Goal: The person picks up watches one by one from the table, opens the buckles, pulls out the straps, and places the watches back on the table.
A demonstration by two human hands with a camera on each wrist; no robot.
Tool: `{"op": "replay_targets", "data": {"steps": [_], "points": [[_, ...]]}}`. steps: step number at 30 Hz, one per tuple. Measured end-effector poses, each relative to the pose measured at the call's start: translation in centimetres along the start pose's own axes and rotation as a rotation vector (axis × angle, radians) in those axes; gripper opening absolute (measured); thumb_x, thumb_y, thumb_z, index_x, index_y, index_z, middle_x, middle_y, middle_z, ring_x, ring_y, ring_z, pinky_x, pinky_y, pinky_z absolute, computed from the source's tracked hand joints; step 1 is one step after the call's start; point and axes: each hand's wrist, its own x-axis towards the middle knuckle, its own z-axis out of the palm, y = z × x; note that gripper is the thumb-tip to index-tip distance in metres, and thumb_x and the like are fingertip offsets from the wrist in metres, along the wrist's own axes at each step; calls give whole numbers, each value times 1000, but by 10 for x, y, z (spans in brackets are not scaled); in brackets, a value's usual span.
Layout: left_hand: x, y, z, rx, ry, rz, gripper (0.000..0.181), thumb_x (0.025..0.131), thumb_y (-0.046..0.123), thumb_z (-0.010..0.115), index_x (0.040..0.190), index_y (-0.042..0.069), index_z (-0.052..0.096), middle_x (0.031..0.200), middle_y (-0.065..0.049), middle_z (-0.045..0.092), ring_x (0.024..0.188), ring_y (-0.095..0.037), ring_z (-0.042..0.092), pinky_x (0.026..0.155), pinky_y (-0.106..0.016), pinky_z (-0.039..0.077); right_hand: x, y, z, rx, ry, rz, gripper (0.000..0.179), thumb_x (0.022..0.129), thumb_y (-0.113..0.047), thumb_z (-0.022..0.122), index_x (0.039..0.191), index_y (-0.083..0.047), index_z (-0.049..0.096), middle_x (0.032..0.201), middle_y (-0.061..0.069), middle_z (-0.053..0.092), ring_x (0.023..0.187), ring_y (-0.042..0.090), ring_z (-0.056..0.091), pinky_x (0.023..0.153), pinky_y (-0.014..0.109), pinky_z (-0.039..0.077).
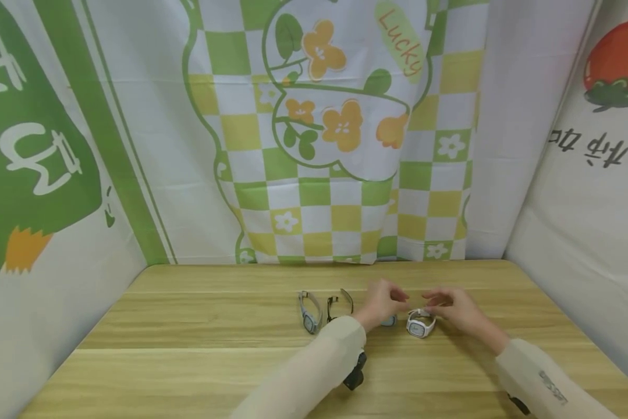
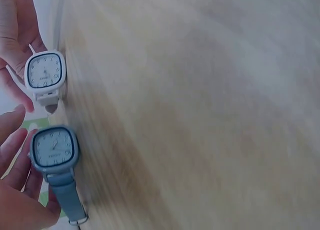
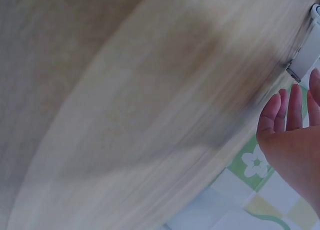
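A white wristwatch (image 1: 417, 329) stands on its looped strap on the wooden table. My right hand (image 1: 452, 308) is at its back right side, loosely bent fingertips close to the strap; the strap overlaps that hand in the left wrist view. Left of it is a blue wristwatch (image 2: 54, 149), partly hidden in the head view by my left hand (image 1: 383, 302). In the left wrist view, the left hand's relaxed fingers (image 2: 17, 167) lie behind the blue watch's square case. The right wrist view has the right fingers (image 3: 295, 109) spread near a white strap end (image 3: 304, 52).
Farther left on the table (image 1: 188, 326) stand a grey-blue wristwatch (image 1: 309, 322) and a black-strapped wristwatch (image 1: 349, 300), the latter partly behind my left forearm. Printed cloth (image 1: 314, 221) hangs along the back edge, with more cloth at both sides.
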Motion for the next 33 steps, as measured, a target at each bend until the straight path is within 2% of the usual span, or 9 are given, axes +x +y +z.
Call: {"op": "replay_targets", "data": {"steps": [3, 11, 15, 18, 21, 23, 29, 33], "points": [[2, -1, 5, 35, 10, -9, 16, 91, 7, 81, 105, -2, 80, 98, -10, 80, 85, -10, 71, 74, -19, 54, -1, 1, 0, 0, 3, 5, 32, 91, 8, 75, 119, 21, 65, 99, 28, 75, 87, 26, 73, 70, 23, 56], [4, -6, 16, 12, 11, -11, 16, 89, 8, 84, 101, -3, 80, 96, -9, 80, 80, -6, 67, 69, -18, 53, -6, 1, 0, -30, -8, 53, 31, 93, 3, 74, 120, 18, 66, 101, 25, 75, 91, 29, 73, 73, 22, 56], [5, -7, 18, 28, 13, -29, 17, 89, 10, 85, 101, -1, 81, 96, -7, 80, 81, -7, 67, 72, -19, 52, -8, 1, 0, -20, -9, 48, 31, 93, 2, 75, 119, 18, 67, 101, 25, 75, 90, 29, 73, 71, 23, 56], [5, -6, 18, 65, 12, -53, 18, 89, 15, 86, 102, 3, 82, 96, -3, 80, 85, -8, 67, 85, -25, 51, -8, 2, 0, -10, -7, 41, 30, 93, 2, 75, 117, 17, 68, 100, 24, 76, 89, 25, 73, 69, 23, 55], [5, -3, 19, 115, 12, -69, 18, 89, 21, 87, 101, 8, 83, 96, 2, 80, 90, -9, 67, 103, -40, 43, -8, 3, 1, 2, -3, 35, 27, 93, 3, 75, 115, 17, 69, 99, 24, 76, 87, 18, 71, 69, 23, 55], [5, -2, 20, 142, 13, -68, 17, 89, 23, 87, 99, 10, 83, 96, 3, 80, 93, -10, 67, 108, -49, 37, -7, 4, 1, 7, -2, 31, 26, 92, 4, 75, 114, 17, 69, 98, 23, 76, 85, 13, 70, 69, 22, 54], [5, 1, 21, 196, 21, -53, 10, 88, 21, 88, 88, 12, 84, 87, 7, 78, 91, -10, 66, 112, -62, 31, -7, 5, 2, 13, -4, 37, 25, 92, 5, 74, 114, 18, 69, 96, 22, 76, 83, 7, 68, 69, 22, 54], [12, -7, 27, 259, 38, -40, 10, 86, 23, 88, 80, 18, 83, 79, 13, 76, 86, -8, 64, 107, -60, 33, -8, 4, 3, 25, -8, 51, 25, 92, 7, 72, 114, 18, 69, 98, 23, 76, 84, 7, 68, 71, 21, 55]]}}
